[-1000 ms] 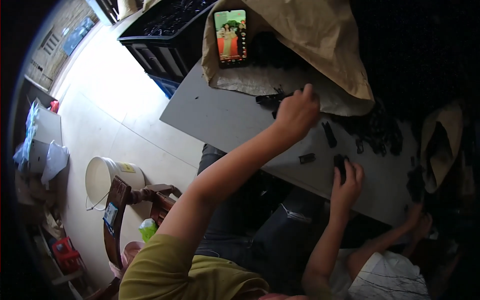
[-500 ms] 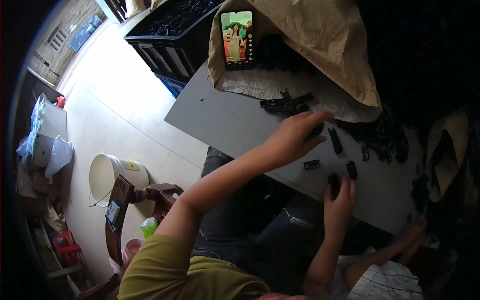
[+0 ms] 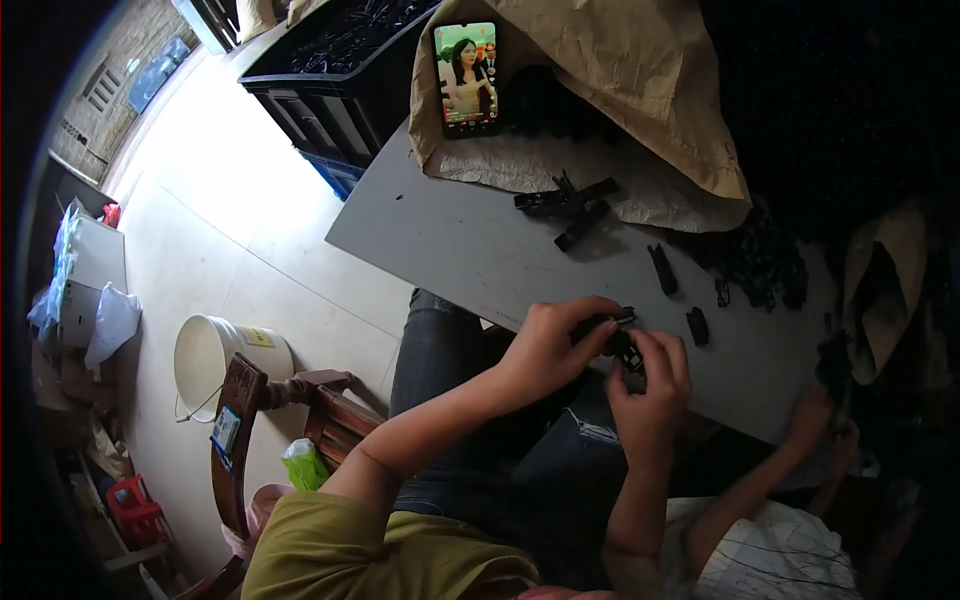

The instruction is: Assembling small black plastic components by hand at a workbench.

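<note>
Over the near edge of the grey table (image 3: 470, 250) my hands meet around small black plastic parts. My left hand (image 3: 555, 345) pinches a short black part (image 3: 622, 316) between thumb and fingers. In my right hand (image 3: 652, 378), a dark part (image 3: 627, 352) with light gaps is gripped at the fingertips, against or right beside the first. Whether the two are joined I cannot tell. Just beyond lie a slim black part (image 3: 661, 270) and a stubby one (image 3: 697, 326). Farther left, several longer black pieces (image 3: 565, 202) lie crossed in a small heap.
A lit phone (image 3: 467, 80) leans on a brown paper sack (image 3: 640, 90) at the back. A dark pile of black parts (image 3: 765, 265) spreads at right, near another person's hands (image 3: 815, 415). A black crate (image 3: 320, 100), white bucket (image 3: 205, 370) and wooden chair (image 3: 240, 430) stand left.
My left hand has drawn back from the small heap toward me, and my right hand has shifted slightly left to meet it. The short part lying before my hands no longer shows on the table.
</note>
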`<action>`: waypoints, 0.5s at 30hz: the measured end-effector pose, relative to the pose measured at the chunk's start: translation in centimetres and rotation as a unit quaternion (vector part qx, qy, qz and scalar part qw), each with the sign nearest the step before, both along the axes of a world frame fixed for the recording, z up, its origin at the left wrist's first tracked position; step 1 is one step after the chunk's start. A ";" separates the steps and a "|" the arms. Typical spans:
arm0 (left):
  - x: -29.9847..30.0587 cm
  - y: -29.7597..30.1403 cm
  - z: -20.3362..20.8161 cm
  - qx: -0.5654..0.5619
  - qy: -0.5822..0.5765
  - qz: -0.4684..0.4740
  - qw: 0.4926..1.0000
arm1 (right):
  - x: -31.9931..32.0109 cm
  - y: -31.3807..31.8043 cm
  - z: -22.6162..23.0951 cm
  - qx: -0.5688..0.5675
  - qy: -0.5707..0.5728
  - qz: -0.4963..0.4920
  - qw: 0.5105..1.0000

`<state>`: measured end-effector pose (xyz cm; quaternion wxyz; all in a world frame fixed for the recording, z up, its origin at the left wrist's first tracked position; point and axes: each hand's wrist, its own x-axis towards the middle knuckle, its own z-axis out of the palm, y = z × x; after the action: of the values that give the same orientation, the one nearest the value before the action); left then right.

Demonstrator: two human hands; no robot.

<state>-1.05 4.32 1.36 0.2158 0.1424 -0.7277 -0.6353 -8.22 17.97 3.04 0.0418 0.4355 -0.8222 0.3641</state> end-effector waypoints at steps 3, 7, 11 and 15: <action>0.2 0.9 -0.1 -0.051 0.001 0.016 0.999 | 0.3 0.3 -0.1 0.011 0.030 -0.003 0.999; 0.2 1.3 -0.3 -0.129 0.034 0.027 0.991 | 0.9 0.9 -0.2 0.015 0.063 -0.024 0.998; 0.8 0.6 -0.3 0.023 -0.009 -0.021 0.999 | 1.2 0.8 -0.2 -0.002 0.064 -0.005 0.998; 1.8 0.4 0.5 0.122 0.004 -0.075 0.990 | -0.2 2.5 -1.2 -0.049 -0.191 0.000 0.980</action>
<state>0.73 4.75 1.81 0.1518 0.1104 -0.6525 -0.7341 -8.41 20.52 1.85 -0.0946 0.3556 -0.7960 0.4805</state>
